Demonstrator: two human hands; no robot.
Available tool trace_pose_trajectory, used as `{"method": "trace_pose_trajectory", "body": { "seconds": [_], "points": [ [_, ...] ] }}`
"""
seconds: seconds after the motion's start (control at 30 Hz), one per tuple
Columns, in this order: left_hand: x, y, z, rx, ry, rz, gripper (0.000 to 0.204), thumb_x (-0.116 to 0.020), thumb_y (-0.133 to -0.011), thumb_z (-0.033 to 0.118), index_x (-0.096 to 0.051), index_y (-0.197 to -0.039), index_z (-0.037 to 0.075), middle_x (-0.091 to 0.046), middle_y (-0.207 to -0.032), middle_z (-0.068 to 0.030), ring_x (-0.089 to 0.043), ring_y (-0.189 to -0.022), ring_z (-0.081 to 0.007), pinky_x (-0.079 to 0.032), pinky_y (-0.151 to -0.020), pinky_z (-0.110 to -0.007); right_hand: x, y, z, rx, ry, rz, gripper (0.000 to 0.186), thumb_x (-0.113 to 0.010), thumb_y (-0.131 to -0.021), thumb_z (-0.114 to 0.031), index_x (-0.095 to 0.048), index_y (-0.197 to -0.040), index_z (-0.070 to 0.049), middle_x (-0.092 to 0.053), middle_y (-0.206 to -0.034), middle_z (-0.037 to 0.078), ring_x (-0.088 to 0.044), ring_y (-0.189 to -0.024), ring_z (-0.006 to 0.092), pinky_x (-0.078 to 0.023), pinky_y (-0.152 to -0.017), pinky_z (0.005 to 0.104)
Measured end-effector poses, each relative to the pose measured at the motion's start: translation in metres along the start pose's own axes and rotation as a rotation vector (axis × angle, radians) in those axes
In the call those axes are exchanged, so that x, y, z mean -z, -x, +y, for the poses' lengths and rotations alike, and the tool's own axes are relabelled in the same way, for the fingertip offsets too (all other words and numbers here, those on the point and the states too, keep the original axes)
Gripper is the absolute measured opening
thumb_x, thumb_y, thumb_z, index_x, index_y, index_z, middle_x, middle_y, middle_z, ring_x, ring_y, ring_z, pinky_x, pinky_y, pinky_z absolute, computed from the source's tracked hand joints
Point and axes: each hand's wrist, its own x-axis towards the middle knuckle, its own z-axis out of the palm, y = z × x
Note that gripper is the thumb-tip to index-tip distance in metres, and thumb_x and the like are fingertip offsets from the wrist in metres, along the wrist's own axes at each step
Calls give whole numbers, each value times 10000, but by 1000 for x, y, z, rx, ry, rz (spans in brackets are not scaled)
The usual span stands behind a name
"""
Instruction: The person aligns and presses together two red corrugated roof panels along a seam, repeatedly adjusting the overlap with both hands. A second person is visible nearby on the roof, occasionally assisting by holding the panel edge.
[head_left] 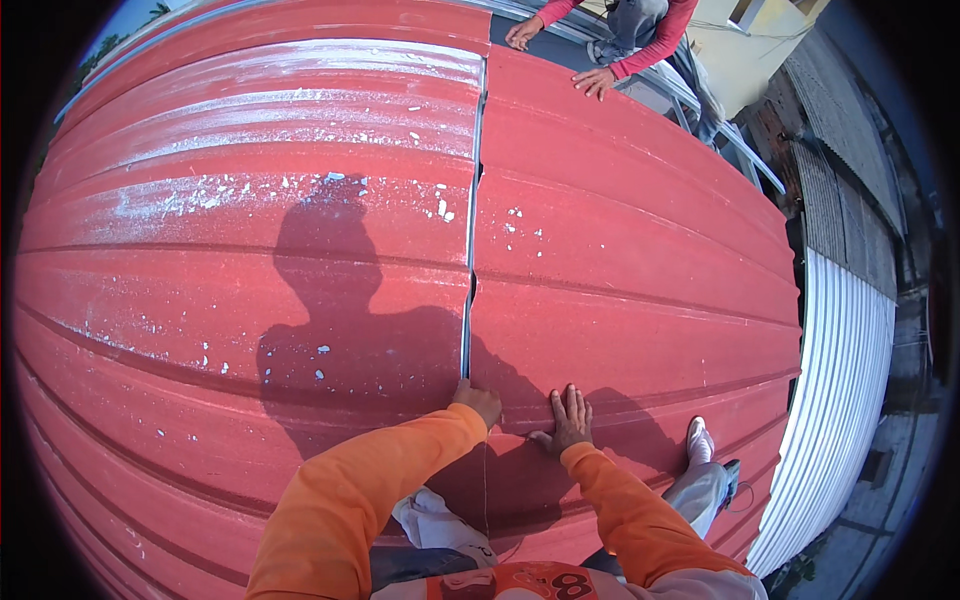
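Observation:
Two red ribbed metal roofing sheets meet at a seam in front of me: the left sheet point(180, 300), streaked and speckled with white, and the right sheet point(640, 330). My left hand point(478, 402) is closed at the near end of the seam's pale open gap point(468, 320); what its fingers grip is hidden. A thin string-like line point(486, 480) runs down from beneath that hand. Just to the right, my right hand point(570, 420) lies flat on the right sheet with its fingers spread, holding nothing.
At the far edge a co-worker in red sleeves rests one hand point(594, 82) on the right sheet, beside metal framing point(745, 155). Past the right edge lie a lower corrugated roof point(835, 400) and a pale wall point(745, 50). White flakes point(440, 205) litter the sheets.

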Motion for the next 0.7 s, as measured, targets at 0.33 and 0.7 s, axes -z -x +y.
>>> {"method": "trace_pose_trajectory", "body": {
  "seconds": [0.33,0.7],
  "points": [
    [4,5,-1,-18,-83,29,305,-662,-821,242,-621,-1062,61,-672,-994,-78,-674,-870,-225,-411,-810,-418,-5,-1,4,-6,-14,-34,1073,-609,-742,-729,-205,-1543,-140,-66,-1601,209,-46,-1484,372,-36,-1184,538],
    [7,8,-2,13,-102,12,498,-783,-721,363,-594,-1066,59,-643,-978,-71,-657,-841,-222,-405,-806,-400,-18,-3,11,30,-91,65,1067,-716,-681,-658,-294,-1508,-133,-102,-1594,201,-91,-1470,378,-84,-1175,545]
  ]
}}
